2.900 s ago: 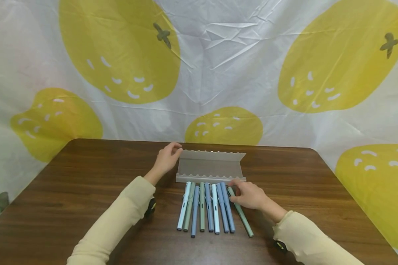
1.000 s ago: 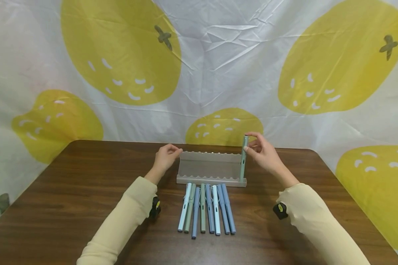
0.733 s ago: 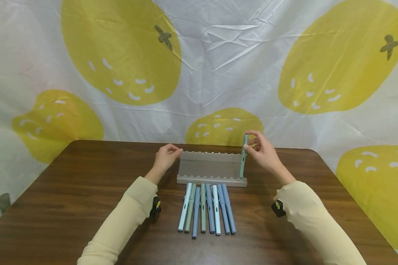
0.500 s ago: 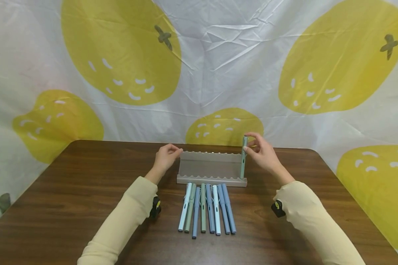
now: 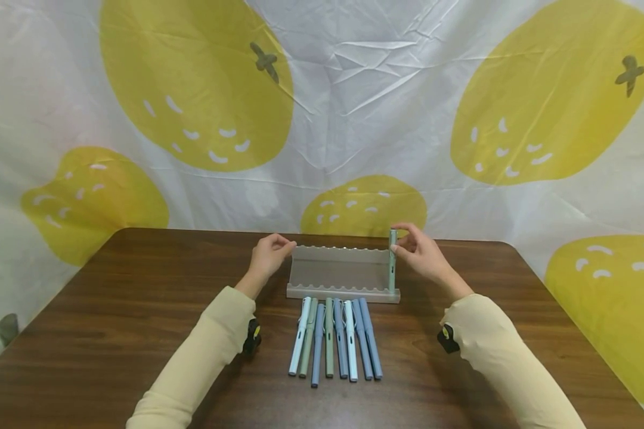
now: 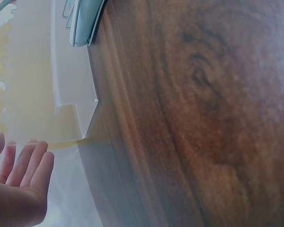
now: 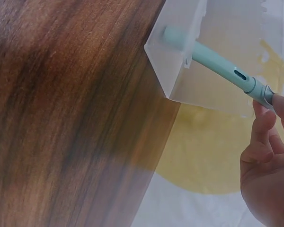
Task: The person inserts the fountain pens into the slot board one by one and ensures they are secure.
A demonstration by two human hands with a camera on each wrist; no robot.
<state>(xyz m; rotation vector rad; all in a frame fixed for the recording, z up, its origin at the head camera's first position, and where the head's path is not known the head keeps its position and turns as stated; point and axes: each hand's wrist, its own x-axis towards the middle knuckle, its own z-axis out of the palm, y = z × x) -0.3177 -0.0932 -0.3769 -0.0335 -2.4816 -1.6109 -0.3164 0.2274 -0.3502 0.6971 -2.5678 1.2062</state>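
Note:
A translucent pen rack [image 5: 340, 274] with scalloped edges stands on the table. My left hand [image 5: 268, 256] pinches the rack's upper left corner; in the left wrist view the left hand [image 6: 23, 189] has its fingers at the rack's end. With thumb and fingertips, my right hand [image 5: 421, 253] holds a mint-green pen [image 5: 392, 268] near its cap end. That pen stands upright at the rack's right end. In the right wrist view, the pen's [image 7: 220, 64] lower end is seen through the front lip of the rack [image 7: 180, 52]. The right fingertips partly cover its clip.
Several capped pens [image 5: 329, 339] in pale blue, green and slate blue lie side by side in front of the rack. The brown wooden table [image 5: 193, 262] ends at a white curtain [image 5: 354, 119] printed with yellow fruit.
My right hand has taken the green pen from the right of the row and raised it upright at the rack's right end. Just now it has lowered slightly. The left hand stays at the corner.

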